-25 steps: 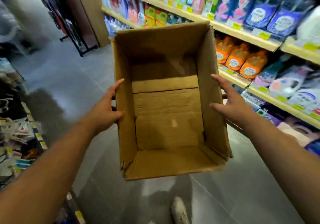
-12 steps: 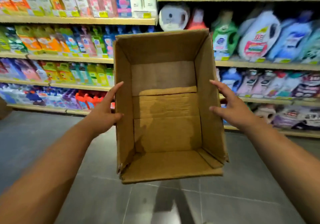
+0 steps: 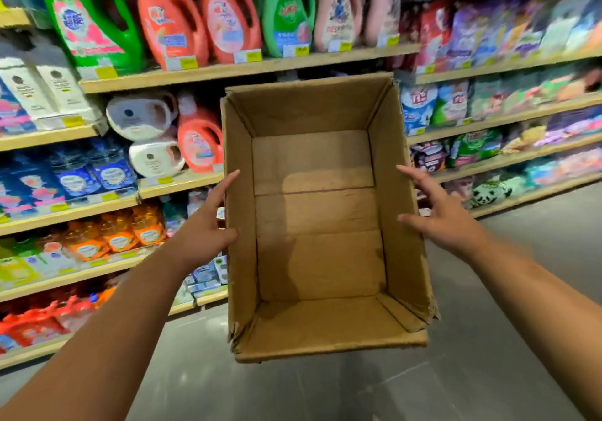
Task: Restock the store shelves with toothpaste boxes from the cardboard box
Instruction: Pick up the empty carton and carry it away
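At the left of the frame, shelves (image 3: pixel 156 76) carry detergent jugs (image 3: pixel 88 19) and refill pouches; no toothpaste boxes can be made out here. Left of centre, the left hand (image 3: pixel 203 235) lies flat against the outer left wall of the cardboard box (image 3: pixel 317 248), fingers extended, thumb on the near side. The box fills the centre, held off the floor with its open top toward the camera and its interior empty. Right of centre, the right hand (image 3: pixel 448 221) presses the outer right wall, fingers spread wide. Judged step: carrying the emptied box. Keep inward pressure equal on both walls, since the torn near corners could buckle.
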`<state>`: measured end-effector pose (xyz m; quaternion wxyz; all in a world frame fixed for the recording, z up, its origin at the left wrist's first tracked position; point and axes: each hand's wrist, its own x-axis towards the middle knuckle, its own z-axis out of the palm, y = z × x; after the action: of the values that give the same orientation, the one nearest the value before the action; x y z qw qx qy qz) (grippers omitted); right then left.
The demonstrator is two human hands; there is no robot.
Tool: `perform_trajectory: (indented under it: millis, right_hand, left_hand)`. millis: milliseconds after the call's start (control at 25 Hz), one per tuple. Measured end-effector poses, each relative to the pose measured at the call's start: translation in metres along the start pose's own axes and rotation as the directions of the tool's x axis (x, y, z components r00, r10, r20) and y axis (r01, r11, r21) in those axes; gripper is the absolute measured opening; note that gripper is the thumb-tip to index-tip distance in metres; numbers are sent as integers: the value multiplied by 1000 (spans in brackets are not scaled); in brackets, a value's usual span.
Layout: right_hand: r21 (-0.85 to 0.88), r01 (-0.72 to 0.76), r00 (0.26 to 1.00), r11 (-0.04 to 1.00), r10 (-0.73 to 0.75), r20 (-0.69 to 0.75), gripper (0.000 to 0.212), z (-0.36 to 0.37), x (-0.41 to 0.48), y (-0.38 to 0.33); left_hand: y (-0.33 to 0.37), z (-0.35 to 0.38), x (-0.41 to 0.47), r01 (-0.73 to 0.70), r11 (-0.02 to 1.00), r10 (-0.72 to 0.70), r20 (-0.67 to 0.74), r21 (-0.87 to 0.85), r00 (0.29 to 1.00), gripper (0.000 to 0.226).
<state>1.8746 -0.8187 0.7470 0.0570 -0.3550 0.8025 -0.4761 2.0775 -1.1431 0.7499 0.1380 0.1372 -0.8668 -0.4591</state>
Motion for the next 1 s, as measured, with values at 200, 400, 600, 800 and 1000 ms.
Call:
perform_trajectory:
  millis: [200, 400, 600, 800, 1000]
  right_hand:
    - [-59, -89, 988, 994, 81, -129, 78, -112, 0, 58]
    - [-53, -188, 951, 981, 168, -261, 77, -192, -2, 104]
    - [-35, -310, 888, 950, 276, -368, 76, -256, 14, 162]
    - [5, -423, 779, 906, 367, -509, 77, -312, 51, 205]
    - [92, -504, 637, 859, 442, -632, 79, -372, 81, 247]
  left_hand:
    - [57, 99, 99, -99, 990, 107, 77, -101, 991, 100]
    - [101, 182, 188, -161, 976, 189, 206, -146, 960, 102]
    - [139, 257, 288, -195, 969, 237, 356, -150, 904, 98]
    - [179, 323, 394, -243, 958, 286, 456, -151, 843, 98]
    - [233, 398, 500, -329, 932, 354, 561, -151, 748, 101]
